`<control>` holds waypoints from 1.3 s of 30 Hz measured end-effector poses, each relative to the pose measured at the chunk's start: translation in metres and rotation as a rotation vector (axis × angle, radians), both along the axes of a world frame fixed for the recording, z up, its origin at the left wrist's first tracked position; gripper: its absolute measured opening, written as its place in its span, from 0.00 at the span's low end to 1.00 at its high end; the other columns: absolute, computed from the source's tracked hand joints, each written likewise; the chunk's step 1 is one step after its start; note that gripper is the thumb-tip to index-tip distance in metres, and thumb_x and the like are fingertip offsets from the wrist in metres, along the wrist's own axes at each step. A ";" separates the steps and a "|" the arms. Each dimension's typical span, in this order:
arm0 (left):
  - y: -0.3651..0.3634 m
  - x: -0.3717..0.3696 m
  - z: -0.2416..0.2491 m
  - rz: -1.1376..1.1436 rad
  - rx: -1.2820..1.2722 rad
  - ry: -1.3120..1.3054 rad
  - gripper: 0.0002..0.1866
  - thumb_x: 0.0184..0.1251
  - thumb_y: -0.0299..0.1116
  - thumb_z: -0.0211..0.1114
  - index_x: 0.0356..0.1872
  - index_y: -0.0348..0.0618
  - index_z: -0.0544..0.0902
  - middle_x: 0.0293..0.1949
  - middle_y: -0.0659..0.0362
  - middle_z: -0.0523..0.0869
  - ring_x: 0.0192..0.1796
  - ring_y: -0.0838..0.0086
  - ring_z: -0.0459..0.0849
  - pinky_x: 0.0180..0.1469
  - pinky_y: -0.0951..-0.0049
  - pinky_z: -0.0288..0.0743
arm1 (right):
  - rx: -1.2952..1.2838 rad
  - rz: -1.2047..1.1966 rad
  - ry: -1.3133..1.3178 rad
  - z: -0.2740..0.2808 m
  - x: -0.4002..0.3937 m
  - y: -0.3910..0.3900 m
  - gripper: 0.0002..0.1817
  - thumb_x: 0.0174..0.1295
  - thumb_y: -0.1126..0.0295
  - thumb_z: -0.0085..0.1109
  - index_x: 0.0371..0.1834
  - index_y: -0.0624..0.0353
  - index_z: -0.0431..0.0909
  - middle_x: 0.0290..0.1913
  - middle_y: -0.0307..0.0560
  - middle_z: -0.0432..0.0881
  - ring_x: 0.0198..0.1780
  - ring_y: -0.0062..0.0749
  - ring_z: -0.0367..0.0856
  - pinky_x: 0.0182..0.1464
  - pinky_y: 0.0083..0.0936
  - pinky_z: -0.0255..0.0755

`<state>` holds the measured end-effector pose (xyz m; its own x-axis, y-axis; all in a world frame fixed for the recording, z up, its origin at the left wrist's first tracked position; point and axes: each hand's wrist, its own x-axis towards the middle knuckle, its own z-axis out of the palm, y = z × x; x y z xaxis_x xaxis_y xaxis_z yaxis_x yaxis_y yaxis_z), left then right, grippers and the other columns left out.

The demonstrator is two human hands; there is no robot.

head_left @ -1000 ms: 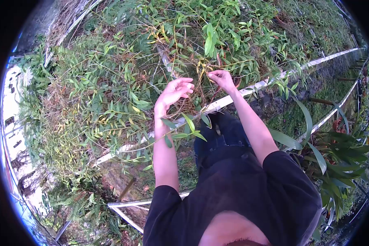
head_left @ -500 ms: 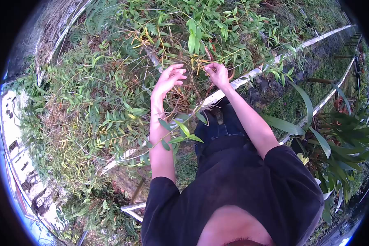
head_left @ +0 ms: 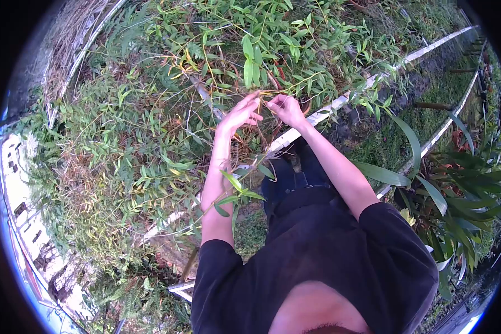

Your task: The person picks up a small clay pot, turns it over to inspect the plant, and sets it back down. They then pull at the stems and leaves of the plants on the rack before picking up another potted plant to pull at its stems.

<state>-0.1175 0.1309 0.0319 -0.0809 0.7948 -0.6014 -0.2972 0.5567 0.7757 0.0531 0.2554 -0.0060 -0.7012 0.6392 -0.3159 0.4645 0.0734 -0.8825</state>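
Both hands are raised into a raised bed of leafy plants (head_left: 167,106) with thin stems and narrow green and yellowing leaves. My left hand (head_left: 242,113) has its fingers stretched toward a yellowish stem (head_left: 263,94), fingertips touching it. My right hand (head_left: 286,108) pinches the same thin stem just to the right, thumb and fingers closed on it. The two hands nearly meet. Dry brown roots and stems (head_left: 250,136) hang below them.
A white rail (head_left: 328,111) edges the plant bed and runs to the upper right. A second rail (head_left: 445,131) borders a grass strip. Broad-leaved plants (head_left: 462,195) stand at the right. A metal frame (head_left: 181,286) sits low by my left side.
My left hand has moved right and closed the gap to my right hand, now touching the stem. My right hand stays pinched on it.
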 end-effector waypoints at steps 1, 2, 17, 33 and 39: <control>-0.001 0.000 0.000 -0.015 0.018 -0.019 0.36 0.80 0.50 0.55 0.80 0.48 0.55 0.69 0.53 0.72 0.45 0.73 0.88 0.42 0.74 0.82 | -0.014 -0.010 0.026 -0.002 0.001 -0.001 0.14 0.64 0.63 0.69 0.37 0.65 0.85 0.26 0.44 0.84 0.27 0.23 0.79 0.33 0.28 0.74; -0.003 0.000 0.000 -0.028 0.043 -0.025 0.36 0.79 0.50 0.57 0.80 0.48 0.56 0.69 0.53 0.72 0.45 0.73 0.88 0.43 0.73 0.82 | -0.011 -0.009 0.014 -0.003 0.002 -0.001 0.14 0.63 0.63 0.70 0.38 0.65 0.85 0.26 0.45 0.85 0.27 0.25 0.80 0.34 0.29 0.74; -0.071 0.015 0.004 0.284 0.246 -0.184 0.34 0.79 0.43 0.56 0.78 0.40 0.57 0.76 0.48 0.66 0.66 0.60 0.79 0.67 0.64 0.74 | 0.001 0.006 -0.148 0.004 0.025 0.008 0.17 0.66 0.59 0.67 0.32 0.65 0.87 0.21 0.44 0.85 0.24 0.23 0.83 0.32 0.27 0.76; -0.167 0.044 0.001 0.877 0.303 -0.161 0.26 0.81 0.40 0.52 0.70 0.33 0.67 0.60 0.43 0.81 0.55 0.60 0.86 0.55 0.63 0.84 | -0.075 0.097 -0.003 -0.014 0.083 -0.011 0.16 0.74 0.60 0.58 0.37 0.64 0.81 0.27 0.39 0.83 0.29 0.19 0.82 0.32 0.21 0.75; -0.192 0.067 -0.039 1.068 0.172 0.039 0.19 0.78 0.37 0.59 0.62 0.37 0.75 0.50 0.50 0.86 0.46 0.67 0.88 0.45 0.70 0.85 | 0.042 0.100 -0.046 -0.003 0.122 -0.031 0.35 0.73 0.62 0.58 0.79 0.62 0.57 0.46 0.53 0.88 0.35 0.28 0.87 0.43 0.28 0.82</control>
<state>-0.0505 -0.0608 -0.0067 -0.7981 0.3761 -0.4707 -0.5377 -0.0923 0.8381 0.1755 0.2241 -0.0085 -0.7476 0.5803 -0.3231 0.4927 0.1582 -0.8557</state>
